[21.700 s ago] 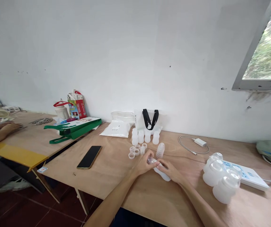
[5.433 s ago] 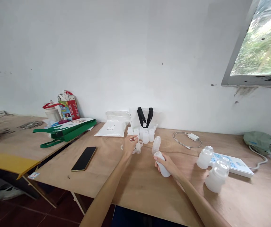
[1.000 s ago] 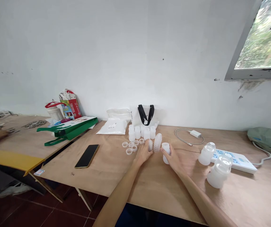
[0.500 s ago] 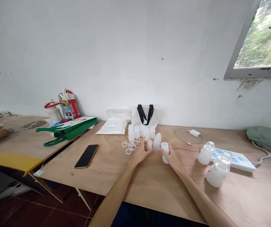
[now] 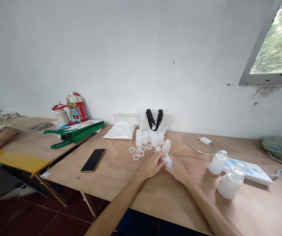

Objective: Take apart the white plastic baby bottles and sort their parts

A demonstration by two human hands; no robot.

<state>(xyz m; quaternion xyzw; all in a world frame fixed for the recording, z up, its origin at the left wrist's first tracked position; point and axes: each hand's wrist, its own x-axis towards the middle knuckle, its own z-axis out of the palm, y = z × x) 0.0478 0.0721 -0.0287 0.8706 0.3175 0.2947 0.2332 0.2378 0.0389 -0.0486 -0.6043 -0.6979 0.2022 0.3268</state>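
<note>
My right hand (image 5: 177,168) is wrapped around a small frosted white bottle (image 5: 169,163) low over the table. My left hand (image 5: 153,165) bends in from the other side, its fingers closed at the bottle's mouth; whatever they pinch is too small to make out. Just behind stand a leaning stack of clear caps (image 5: 166,146) and a shorter translucent stack (image 5: 158,149), partly hidden by my left hand. Several white rings (image 5: 136,157) lie to the left. Beyond them several frosted bottles (image 5: 139,141) stand grouped together.
On the right, two capped bottles (image 5: 230,183) stand beside a white power strip (image 5: 256,173). A phone (image 5: 93,160) lies left. Behind are a white packet (image 5: 118,131), a black-handled bag (image 5: 160,126) and a cable (image 5: 186,142). Another person's hand (image 5: 8,134) rests on the left table.
My left hand has moved right from beside the short stack to the bottle's mouth. The bottle in my right hand has come slightly left and tilted, and both hands now meet at it.
</note>
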